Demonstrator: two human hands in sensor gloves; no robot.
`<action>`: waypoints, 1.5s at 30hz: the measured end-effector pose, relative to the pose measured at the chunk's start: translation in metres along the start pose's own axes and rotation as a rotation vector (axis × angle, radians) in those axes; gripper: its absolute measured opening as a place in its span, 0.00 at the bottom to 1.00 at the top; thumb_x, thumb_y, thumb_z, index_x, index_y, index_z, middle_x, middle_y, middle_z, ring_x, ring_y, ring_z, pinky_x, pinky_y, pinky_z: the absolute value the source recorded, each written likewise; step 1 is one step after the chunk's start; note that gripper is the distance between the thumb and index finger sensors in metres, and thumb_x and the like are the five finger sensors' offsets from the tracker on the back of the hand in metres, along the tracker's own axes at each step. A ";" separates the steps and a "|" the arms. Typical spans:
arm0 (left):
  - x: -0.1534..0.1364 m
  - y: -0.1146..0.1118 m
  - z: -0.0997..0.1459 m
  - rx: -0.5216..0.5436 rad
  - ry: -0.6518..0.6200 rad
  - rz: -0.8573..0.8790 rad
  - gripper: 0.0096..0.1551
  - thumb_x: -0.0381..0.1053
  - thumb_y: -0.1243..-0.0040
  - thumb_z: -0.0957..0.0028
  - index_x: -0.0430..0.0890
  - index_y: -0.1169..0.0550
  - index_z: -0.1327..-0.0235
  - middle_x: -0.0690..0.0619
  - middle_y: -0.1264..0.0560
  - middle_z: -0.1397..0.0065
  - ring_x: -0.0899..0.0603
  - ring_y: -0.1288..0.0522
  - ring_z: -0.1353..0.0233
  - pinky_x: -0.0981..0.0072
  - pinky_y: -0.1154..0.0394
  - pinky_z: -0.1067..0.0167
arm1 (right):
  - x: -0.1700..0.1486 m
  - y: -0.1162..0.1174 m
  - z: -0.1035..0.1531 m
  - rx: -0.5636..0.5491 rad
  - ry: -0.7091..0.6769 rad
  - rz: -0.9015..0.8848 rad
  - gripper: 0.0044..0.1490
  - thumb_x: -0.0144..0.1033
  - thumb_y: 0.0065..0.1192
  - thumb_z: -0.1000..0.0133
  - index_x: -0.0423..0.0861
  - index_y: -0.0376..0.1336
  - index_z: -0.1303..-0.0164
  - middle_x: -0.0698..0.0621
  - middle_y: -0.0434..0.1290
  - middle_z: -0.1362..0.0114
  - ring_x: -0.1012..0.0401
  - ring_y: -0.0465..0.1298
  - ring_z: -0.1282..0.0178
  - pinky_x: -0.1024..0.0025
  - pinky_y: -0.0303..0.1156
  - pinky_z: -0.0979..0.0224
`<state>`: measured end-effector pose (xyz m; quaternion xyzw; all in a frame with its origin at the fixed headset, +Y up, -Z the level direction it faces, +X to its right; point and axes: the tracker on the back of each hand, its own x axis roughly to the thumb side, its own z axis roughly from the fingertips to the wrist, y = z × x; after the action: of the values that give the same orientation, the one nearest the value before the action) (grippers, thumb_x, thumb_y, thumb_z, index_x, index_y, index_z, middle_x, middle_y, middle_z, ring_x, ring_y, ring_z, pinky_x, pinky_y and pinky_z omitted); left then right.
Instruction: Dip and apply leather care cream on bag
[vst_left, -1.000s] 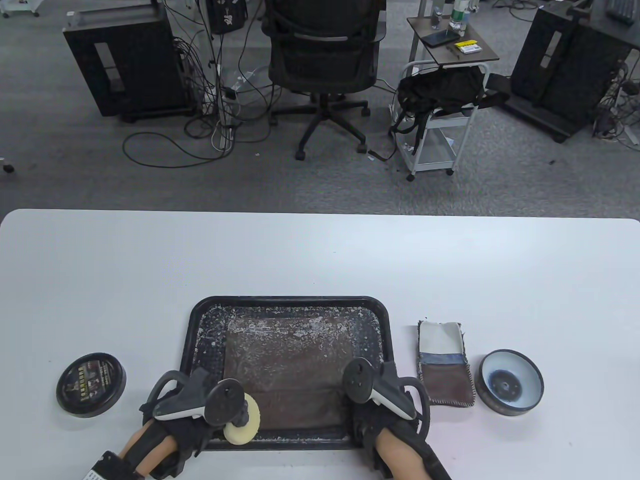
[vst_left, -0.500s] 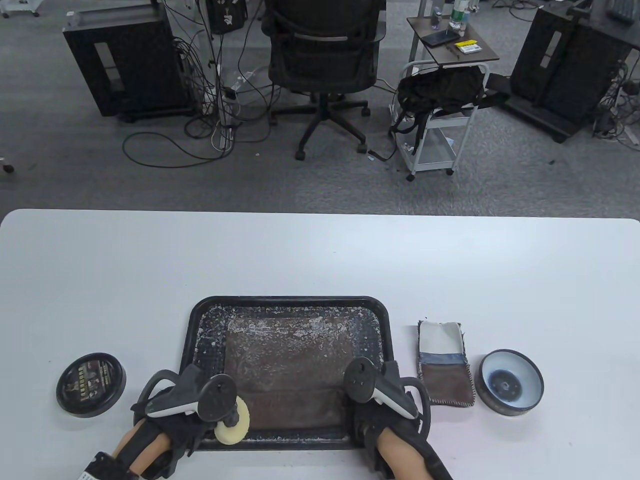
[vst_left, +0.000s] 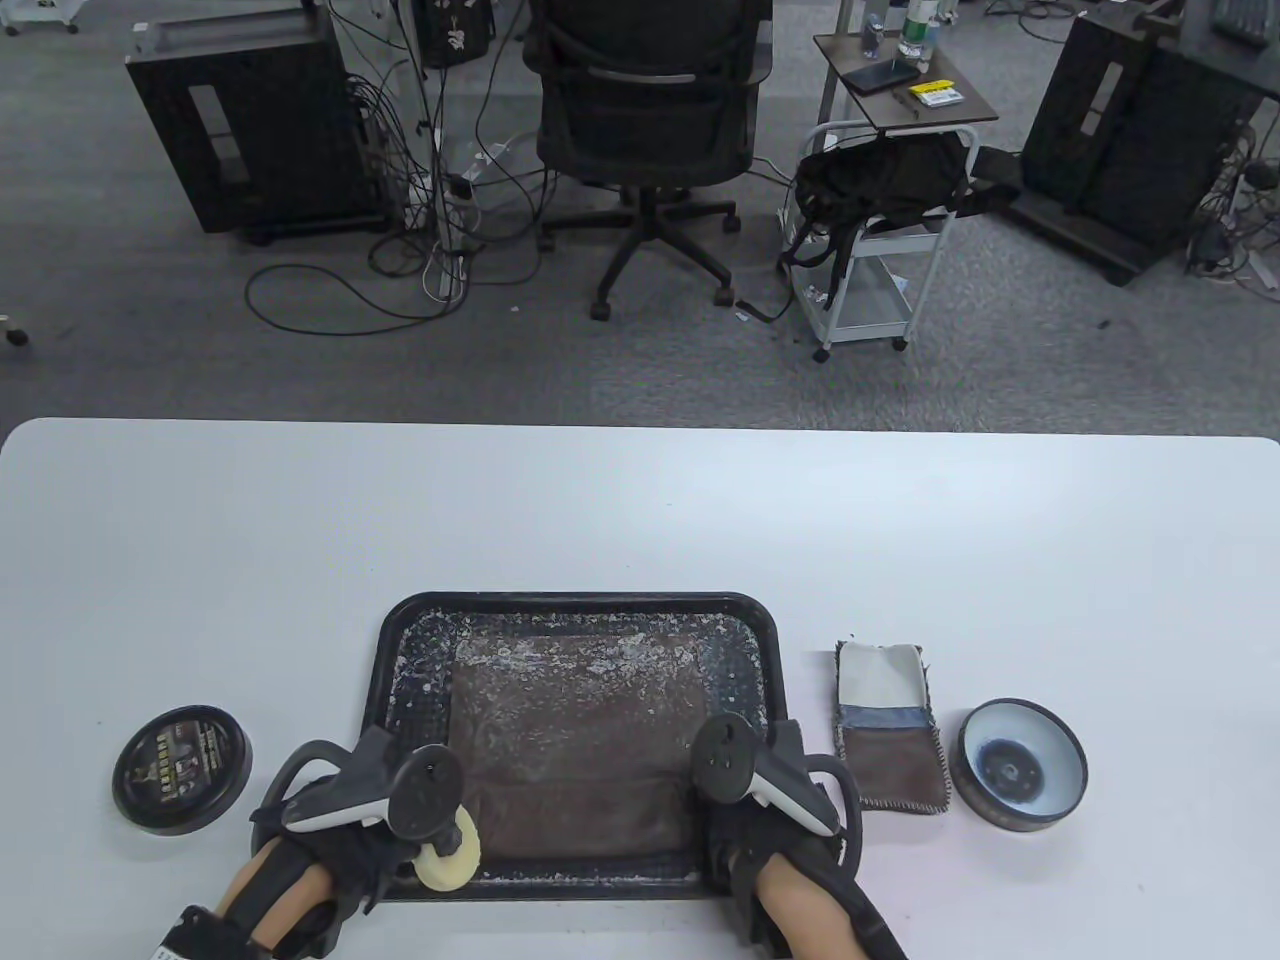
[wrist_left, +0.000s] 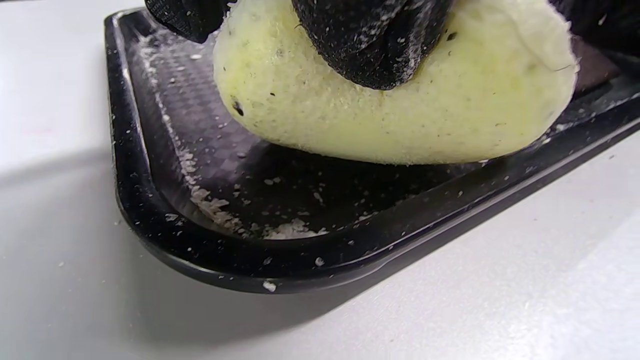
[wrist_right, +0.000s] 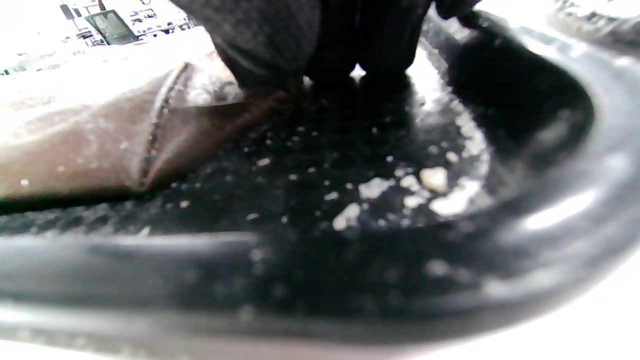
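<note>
I see my left hand (vst_left: 345, 815) pinching yellow sponge (wrist_left: 395, 100) over black tray (vst_left: 400, 640) corner; brown leather bag (vst_left: 575, 740) lies in tray; right hand (vst_left: 770, 800) fingers press bag edge, grip unclear; cream tin (vst_left: 1022, 765) sits open on the right

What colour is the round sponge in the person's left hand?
Pale yellow, flecked with dark specks. The sponge shows best in the left wrist view.

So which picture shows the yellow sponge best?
The left wrist view: the sponge fills it, gripped by the left hand's fingers above the tray. The table view shows only a small part under the tracker. The right wrist view shows none.
</note>
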<state>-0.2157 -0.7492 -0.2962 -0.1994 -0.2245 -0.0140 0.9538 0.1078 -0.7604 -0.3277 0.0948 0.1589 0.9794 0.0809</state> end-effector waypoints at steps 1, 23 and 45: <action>-0.003 0.002 0.002 0.007 -0.004 0.030 0.24 0.45 0.34 0.66 0.69 0.17 0.58 0.71 0.20 0.37 0.55 0.24 0.29 0.52 0.32 0.27 | 0.000 0.000 0.000 0.003 0.000 -0.003 0.30 0.24 0.60 0.53 0.44 0.68 0.38 0.42 0.63 0.24 0.41 0.63 0.25 0.38 0.52 0.24; -0.093 0.016 0.020 0.517 0.530 0.203 0.29 0.47 0.34 0.60 0.63 0.23 0.43 0.62 0.24 0.29 0.48 0.25 0.26 0.47 0.32 0.28 | -0.003 0.000 -0.001 0.031 -0.008 -0.027 0.31 0.26 0.60 0.53 0.43 0.66 0.36 0.41 0.61 0.23 0.40 0.61 0.24 0.37 0.50 0.24; -0.120 -0.009 -0.015 0.359 0.792 0.102 0.30 0.50 0.35 0.59 0.64 0.26 0.39 0.62 0.27 0.27 0.49 0.27 0.25 0.50 0.31 0.27 | -0.002 0.000 0.000 0.033 -0.007 -0.030 0.31 0.26 0.60 0.52 0.43 0.66 0.36 0.40 0.60 0.23 0.39 0.60 0.24 0.37 0.50 0.24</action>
<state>-0.3185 -0.7711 -0.3574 -0.0206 0.1698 -0.0028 0.9853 0.1100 -0.7611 -0.3283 0.0970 0.1761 0.9750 0.0947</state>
